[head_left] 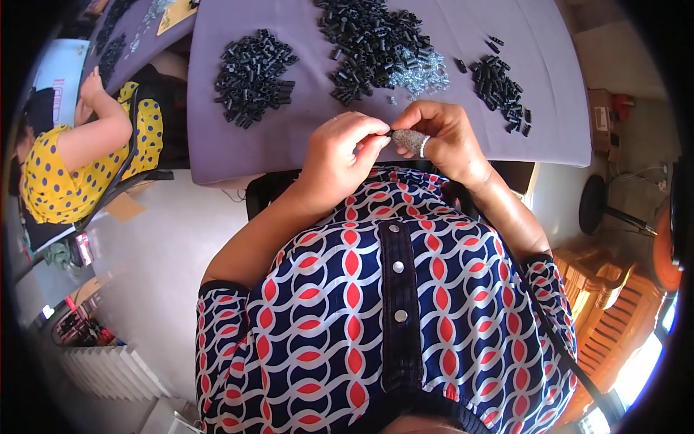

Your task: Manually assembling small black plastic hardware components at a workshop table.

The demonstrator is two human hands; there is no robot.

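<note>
The fingers of my left hand [336, 155] are pinched together on a small dark piece [390, 133], just on my side of the big black heap [369, 47]. My right hand [452, 145] comes in against it, fingers curled, with a grey sleeve [410, 143] over one digit; whether those fingers grip the piece too, I cannot tell, since sleeve and fingertips hide most of it.

Everything else I place by that heap of short black tubes. Clear little pieces [426, 74] spill against its right near side, just beyond my right fingers. Left of the heap, well apart, lies a second black pile [253, 79]; to its right is a smaller black pile [497, 87], a few loose ones scattered near it. The desk [549, 58] under all this wears a purple cover, and nothing stands between my fingers and the heap but a strip of that cloth.

Farther left of the heap, at another desk [148, 47], sits a co-worker [61, 170] in yellow with dark dots.
</note>
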